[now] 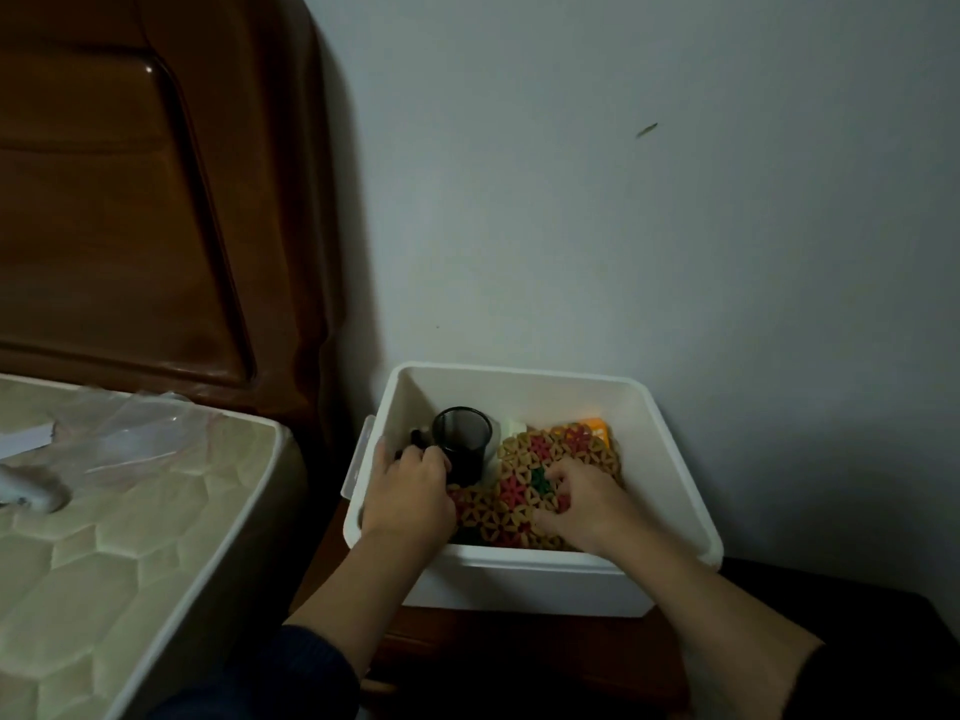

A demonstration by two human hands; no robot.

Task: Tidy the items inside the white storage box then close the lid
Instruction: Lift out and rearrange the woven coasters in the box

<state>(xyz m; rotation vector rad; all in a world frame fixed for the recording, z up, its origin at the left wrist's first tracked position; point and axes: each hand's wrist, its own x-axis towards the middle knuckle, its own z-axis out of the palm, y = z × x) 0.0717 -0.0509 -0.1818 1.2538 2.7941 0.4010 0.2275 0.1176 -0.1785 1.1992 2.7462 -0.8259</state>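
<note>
The white storage box (670,439) stands open against the wall, and no lid is in view. Inside at the left stands a black mesh cup (464,443); my left hand (410,493) curls round its lower part and a small black piece beside it. A woven mat of tan, red and green pieces (524,480) fills the middle and right of the box. My right hand (582,498) rests on the mat with its fingers bent into the weave. An orange item (595,426) and a white item (511,427) show behind the mat.
The box sits on a dark wooden bedside cabinet (519,641). A quilted mattress (104,537) with clear plastic wrap (130,428) lies at the left, below a brown wooden headboard (130,200). A plain wall (623,200) rises right behind the box.
</note>
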